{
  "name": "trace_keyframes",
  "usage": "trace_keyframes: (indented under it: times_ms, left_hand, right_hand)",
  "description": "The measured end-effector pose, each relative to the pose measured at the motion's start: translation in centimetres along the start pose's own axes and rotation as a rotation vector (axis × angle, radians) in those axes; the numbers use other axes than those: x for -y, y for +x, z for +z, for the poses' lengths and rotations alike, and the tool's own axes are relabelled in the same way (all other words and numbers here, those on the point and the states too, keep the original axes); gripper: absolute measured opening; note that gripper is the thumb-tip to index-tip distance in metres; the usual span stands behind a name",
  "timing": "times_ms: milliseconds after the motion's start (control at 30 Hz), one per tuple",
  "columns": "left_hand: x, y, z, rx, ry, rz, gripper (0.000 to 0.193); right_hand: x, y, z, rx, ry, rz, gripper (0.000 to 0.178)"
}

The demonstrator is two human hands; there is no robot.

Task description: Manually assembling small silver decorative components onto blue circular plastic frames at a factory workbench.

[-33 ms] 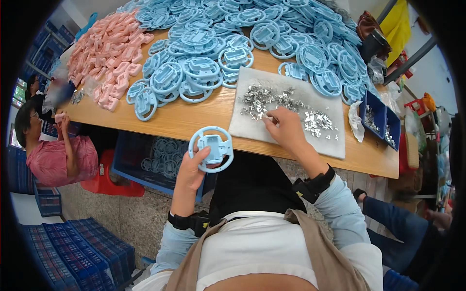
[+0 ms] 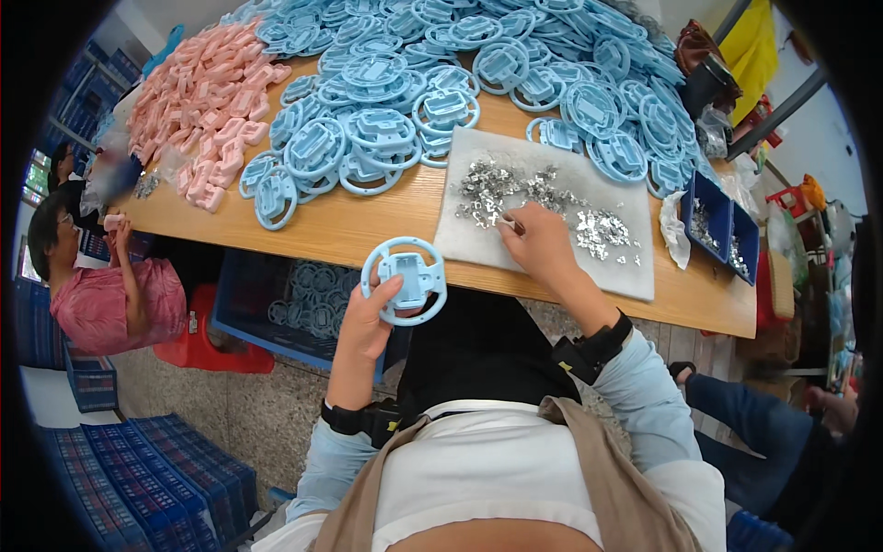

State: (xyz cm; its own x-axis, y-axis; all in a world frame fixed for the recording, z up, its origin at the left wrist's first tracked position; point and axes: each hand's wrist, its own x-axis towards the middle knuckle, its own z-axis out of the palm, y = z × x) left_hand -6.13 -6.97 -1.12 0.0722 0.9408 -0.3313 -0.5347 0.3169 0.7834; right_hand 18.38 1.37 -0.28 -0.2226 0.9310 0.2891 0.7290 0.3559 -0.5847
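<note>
My left hand (image 2: 370,317) grips a light-blue plastic toy steering wheel (image 2: 430,279) by its left side, thumb across the rim and onto the rectangular recess in its middle. The wheel is held up just off the table's front edge. My right hand (image 2: 543,241) is over a pale felt mat (image 2: 474,241), with thumb and forefinger pinched at the edge of a scatter of small shiny metal pieces (image 2: 487,189). Whatever lies between those fingertips is too small to make out. A second cluster of metal pieces (image 2: 602,234) lies right of that hand.
Heaps of blue wheels (image 2: 372,69) and pink plastic parts (image 2: 198,101) cover the wooden table's (image 2: 345,228) far side. Blue bins (image 2: 708,216) stand at right. Below, a blue crate (image 2: 258,308) holds more wheels. A person in pink (image 2: 120,294) sits at left.
My left hand and the wheel have shifted very slightly to the right and up. The right hand stays almost still over the metal pieces.
</note>
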Motion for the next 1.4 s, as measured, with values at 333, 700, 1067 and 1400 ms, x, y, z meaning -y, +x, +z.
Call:
trace_keyframes:
  times_ms: [333, 700, 1067, 1400]
  left_hand:
    - [0.0, 1.2, 3.7, 0.035, 0.011, -0.009, 0.041]
    - [0.6, 2.0, 5.0, 0.012, -0.033, -0.065, 0.032]
    - [0.5, 2.6, 4.9, -0.011, -0.01, -0.056, 0.032]
    - [1.1, 2.9, 4.8, -0.068, 0.015, 0.006, 0.029]
  right_hand:
    - [0.6, 0.8, -0.1, 0.01, 0.181, 0.023, 0.01]
    - [4.6, 1.1, -1.5, 0.219, 0.468, -0.201, 0.014]
    - [5.1, 0.9, -0.7, 0.172, 0.34, -0.385, 0.011]
    - [5.7, -0.9, 0.6, 0.036, 0.379, -0.225, 0.016]
